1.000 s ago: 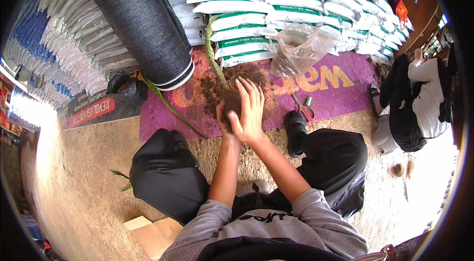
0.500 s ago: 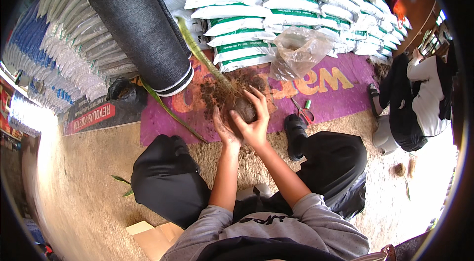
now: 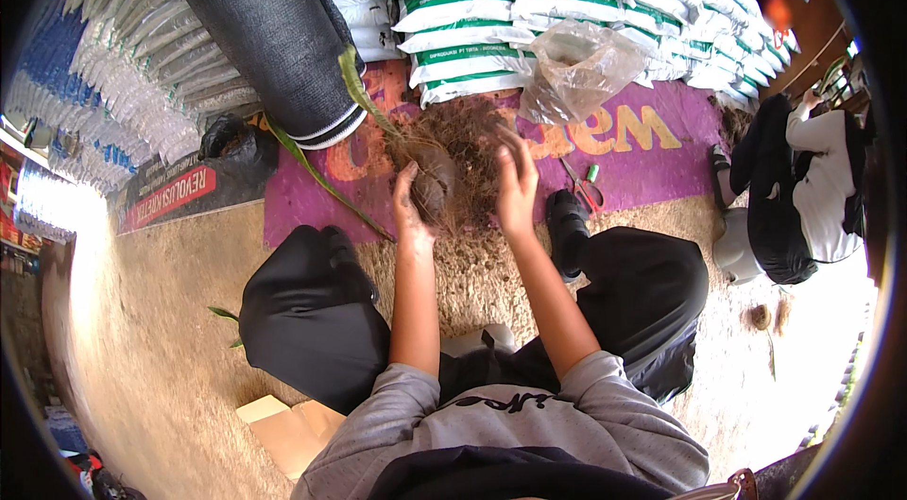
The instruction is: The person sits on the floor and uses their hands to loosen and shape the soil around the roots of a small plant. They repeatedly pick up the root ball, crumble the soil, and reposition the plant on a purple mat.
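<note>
Between my hands is a plant's root ball, brown and bristling with fine roots. Its long green leaf points away to the upper left. My left hand cups the ball's left side, thumb and palm against it. To the right, apart from the ball, my right hand is open, its fingers stretched forward over loose dark soil. The soil lies on a purple banner. Some of the ball's far side is hidden by roots and soil.
Red-handled scissors and a small green spool lie at right. A clear plastic bag sits before stacked white sacks. A black mesh roll, loose leaf and black bag are left. Another person crouches far right.
My right hand has come off the root ball and moved right, with its fingers spread. The ball has shifted slightly left in my left hand, and the leaf has tilted further left.
</note>
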The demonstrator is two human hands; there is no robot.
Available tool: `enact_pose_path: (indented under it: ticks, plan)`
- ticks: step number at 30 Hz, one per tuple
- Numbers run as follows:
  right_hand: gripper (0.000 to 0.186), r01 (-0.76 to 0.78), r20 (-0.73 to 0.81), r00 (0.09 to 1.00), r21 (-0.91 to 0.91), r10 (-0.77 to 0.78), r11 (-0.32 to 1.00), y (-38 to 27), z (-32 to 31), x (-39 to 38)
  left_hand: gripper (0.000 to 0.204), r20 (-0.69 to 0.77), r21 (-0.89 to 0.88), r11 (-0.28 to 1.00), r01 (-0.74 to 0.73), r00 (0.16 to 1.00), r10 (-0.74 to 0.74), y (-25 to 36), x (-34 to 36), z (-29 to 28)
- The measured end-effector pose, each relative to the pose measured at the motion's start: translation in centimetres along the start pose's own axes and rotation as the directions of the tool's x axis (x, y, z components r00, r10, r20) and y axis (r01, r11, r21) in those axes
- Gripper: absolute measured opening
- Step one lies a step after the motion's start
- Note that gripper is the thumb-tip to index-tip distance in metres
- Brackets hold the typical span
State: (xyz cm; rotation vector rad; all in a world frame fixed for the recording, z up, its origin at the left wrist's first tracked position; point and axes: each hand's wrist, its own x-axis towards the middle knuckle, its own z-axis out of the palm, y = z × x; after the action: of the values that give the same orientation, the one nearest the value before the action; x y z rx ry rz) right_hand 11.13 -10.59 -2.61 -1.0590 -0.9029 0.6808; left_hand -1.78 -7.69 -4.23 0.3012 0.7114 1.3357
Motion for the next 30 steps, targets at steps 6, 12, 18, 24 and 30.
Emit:
enact_pose_path:
  ticks: [6, 12, 18, 24, 30]
  plan:
    - [0.026, -0.361, -0.176, 0.928, -0.221, 0.327, 0.906, 13.9, -4.7, -0.6, 0.035, -0.012, -0.047, 0.999, -0.001, 1.0, 0.001, 1.2, 1.4, -1.9]
    - [0.038, 0.071, 0.355, 0.714, -0.894, 0.603, 0.442, 19.7, -4.0, -5.7, 0.038, -0.151, -0.069, 0.998, -0.004, 0.989, -0.006, 1.0, 2.7, -3.4]
    - [0.06, 0.468, 0.495, 0.383, -0.832, 0.779, 0.298, 21.6, -3.0, -6.4, 0.042, -0.111, -0.103, 0.994, 0.026, 0.993, -0.038, 0.6, 3.8, -3.8]
    - [0.058, 0.658, 0.533, 0.349, -0.725, 0.771, 0.204, 23.3, -1.9, -6.5, 0.056, -0.09, -0.139, 0.989, 0.049, 0.994, -0.061, -0.3, 5.2, -4.5]
    - [0.027, 0.658, 0.634, 0.603, -0.738, 0.485, 0.148, 25.1, -2.0, -8.4, 0.058, -0.077, -0.219, 0.972, 0.081, 0.992, -0.1, -0.5, 4.8, -3.0]
